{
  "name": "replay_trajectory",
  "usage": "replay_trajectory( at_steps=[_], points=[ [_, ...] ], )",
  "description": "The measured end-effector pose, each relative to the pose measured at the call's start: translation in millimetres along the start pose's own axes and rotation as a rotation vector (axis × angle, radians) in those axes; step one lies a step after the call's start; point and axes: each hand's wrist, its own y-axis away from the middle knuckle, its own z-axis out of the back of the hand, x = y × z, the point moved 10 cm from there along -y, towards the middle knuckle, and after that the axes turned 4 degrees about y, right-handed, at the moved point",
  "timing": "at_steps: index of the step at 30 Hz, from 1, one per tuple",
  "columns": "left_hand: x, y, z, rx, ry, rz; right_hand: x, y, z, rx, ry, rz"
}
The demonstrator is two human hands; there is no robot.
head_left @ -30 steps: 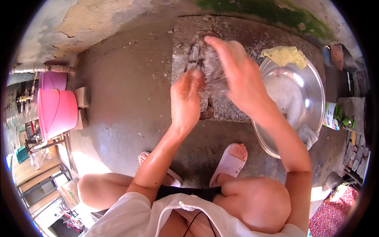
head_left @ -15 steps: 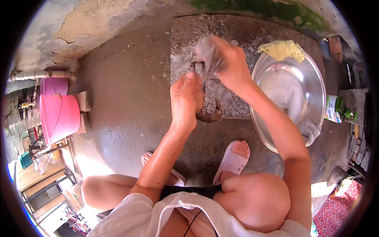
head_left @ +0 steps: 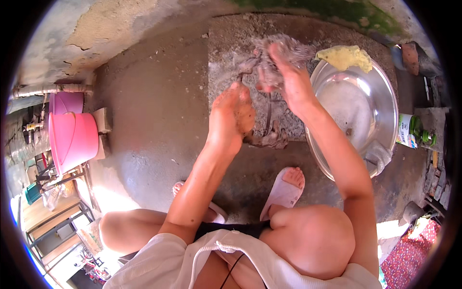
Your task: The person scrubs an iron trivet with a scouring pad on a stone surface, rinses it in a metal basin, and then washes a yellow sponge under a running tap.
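the left hand (head_left: 231, 111) is closed around a dark, thin, strap-like piece (head_left: 275, 138), its lower end by the near edge of a speckled grey stone slab (head_left: 226, 43). farther off, the right hand (head_left: 294, 89), half curled, grips a crumpled, greyish mesh wad (head_left: 299, 50) at the piece's upper end; contact is blurred. this looks like scrubbing; another stroke would call for a firm left hold and light right-hand pressure.

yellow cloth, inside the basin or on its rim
On the rim: the yellow cloth overlaps the far edge of the metal basin.
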Motion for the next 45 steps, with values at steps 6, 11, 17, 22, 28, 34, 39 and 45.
replay_trajectory(
  at_steps=[6,11,17,22,28,34,39,45],
  points=[
    [-4,-4,1,0.071,0.014,0.015,36,21,-13,-0.102,1.035,0.514],
    [-5,-7,-2,0.17,0.012,0.045,57,34,-27,0.082,1.207,0.832],
    [-13,-4,-11,0.36,0.024,0.041,16,19,1,-0.068,0.38,0.161],
    [-39,-8,-3,0.163,-0.419,-0.169,41,56,-62,0.23,1.355,0.881],
    [-49,-11,1,0.103,-0.61,-0.318,31,60,-72,0.38,1.67,0.863],
    [-50,-5,-1,0.081,-0.607,-0.474,84,40,-100,0.101,1.42,0.999],
    [-57,9,-17,0.184,-0.701,-0.645,88,4,-84,-0.114,1.709,1.091],
    [-43,-6,-5,0.073,-0.821,-0.478,72,-20,-47,-0.262,1.625,0.772]
  ],
)
